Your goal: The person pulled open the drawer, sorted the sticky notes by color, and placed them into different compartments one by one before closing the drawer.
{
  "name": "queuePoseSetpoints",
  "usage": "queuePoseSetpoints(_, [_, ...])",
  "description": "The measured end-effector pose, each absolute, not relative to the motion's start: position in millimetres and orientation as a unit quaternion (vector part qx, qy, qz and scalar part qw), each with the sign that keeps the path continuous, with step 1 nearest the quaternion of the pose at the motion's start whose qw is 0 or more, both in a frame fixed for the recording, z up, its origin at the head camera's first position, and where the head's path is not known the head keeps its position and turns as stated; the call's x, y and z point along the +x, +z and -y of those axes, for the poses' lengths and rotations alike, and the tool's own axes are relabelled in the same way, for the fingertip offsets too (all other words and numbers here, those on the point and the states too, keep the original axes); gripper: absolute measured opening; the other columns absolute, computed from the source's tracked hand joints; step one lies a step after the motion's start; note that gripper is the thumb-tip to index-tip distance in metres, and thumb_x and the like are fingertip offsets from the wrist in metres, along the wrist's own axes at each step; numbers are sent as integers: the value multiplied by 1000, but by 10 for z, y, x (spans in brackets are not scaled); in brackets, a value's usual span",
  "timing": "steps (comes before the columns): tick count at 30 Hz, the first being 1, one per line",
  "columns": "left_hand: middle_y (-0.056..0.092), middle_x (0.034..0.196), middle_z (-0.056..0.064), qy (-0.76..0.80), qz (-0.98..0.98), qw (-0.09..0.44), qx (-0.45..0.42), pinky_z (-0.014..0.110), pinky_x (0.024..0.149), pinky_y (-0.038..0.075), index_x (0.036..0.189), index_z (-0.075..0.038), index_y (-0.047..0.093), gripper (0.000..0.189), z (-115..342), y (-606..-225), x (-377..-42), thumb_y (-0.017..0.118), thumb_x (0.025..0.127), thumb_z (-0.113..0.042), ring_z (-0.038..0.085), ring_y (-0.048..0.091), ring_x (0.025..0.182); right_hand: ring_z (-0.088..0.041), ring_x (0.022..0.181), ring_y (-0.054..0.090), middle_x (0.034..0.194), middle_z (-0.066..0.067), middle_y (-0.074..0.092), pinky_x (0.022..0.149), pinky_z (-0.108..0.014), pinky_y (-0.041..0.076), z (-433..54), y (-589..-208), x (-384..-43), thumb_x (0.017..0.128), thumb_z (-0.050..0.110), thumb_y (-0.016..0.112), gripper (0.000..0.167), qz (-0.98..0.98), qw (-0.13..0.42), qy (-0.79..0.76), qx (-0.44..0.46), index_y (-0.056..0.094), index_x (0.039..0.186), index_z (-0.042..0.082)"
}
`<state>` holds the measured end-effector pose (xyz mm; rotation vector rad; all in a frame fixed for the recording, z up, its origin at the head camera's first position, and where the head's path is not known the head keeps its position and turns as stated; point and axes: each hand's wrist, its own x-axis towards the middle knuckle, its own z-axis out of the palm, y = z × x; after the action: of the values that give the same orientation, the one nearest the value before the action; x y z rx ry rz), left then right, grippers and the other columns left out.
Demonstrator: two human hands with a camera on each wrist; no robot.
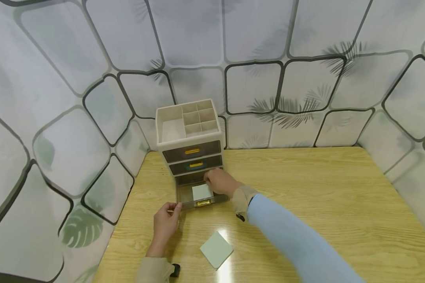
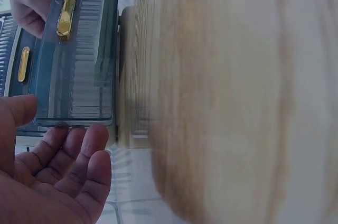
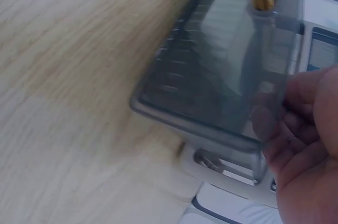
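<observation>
A clear grey drawer [image 1: 187, 205] with a gold handle [image 2: 67, 15] stands pulled out at the bottom of a small white cabinet. Inside it lies a pale green square pad [image 1: 200, 192]. My left hand [image 1: 165, 222] pinches the drawer's left front corner, thumb on the front and fingertips along the side. Over the drawer's right side, my right hand [image 1: 221, 181] reaches in with bent fingers close behind the pad. Some right fingers [image 3: 264, 118] show through the clear plastic; I cannot tell whether they hold anything. A second pale green square [image 1: 217, 250] lies flat on the table.
The white cabinet [image 1: 159, 135] has a divided tray on top and two closed dark drawers with gold handles, the upper drawer [image 1: 177, 154] and the middle drawer [image 1: 180, 168]. It stands on a wooden table [image 1: 304, 188] near a patterned curtain [image 1: 255, 90] at the back and sides.
</observation>
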<state>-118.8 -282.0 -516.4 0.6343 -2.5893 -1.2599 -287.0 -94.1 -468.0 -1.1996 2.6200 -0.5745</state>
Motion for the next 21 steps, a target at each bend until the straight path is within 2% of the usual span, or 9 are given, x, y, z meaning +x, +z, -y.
queuePoseSetpoints(6, [78, 97, 14, -427, 874, 98, 211, 30, 68, 53, 108, -1, 73, 33, 2827, -5163, -1185, 64, 109, -33, 21, 70, 86, -22, 93, 76, 110, -11, 80, 86, -38, 62, 896, -4521, -2843, 109, 12, 62, 20, -852, 70, -229, -466, 78, 115, 2])
queuePoseSetpoints(13, [78, 98, 13, -430, 873, 98, 207, 28, 66, 53, 109, -2, 73, 31, 2823, -5166, -1202, 64, 109, -32, 22, 71, 87, -17, 95, 75, 109, -6, 80, 86, -32, 61, 794, -4292, -2649, 107, 17, 66, 19, -832, 54, -203, -513, 80, 113, 7])
queuePoseSetpoints(21, [78, 100, 14, -429, 874, 95, 209, 30, 68, 55, 110, -1, 73, 33, 2823, -5146, -1183, 64, 109, -33, 24, 72, 89, -10, 87, 72, 103, -2, 79, 78, -21, 58, 628, -4204, -2400, 104, 18, 72, 13, -800, 30, -189, -569, 81, 108, 9])
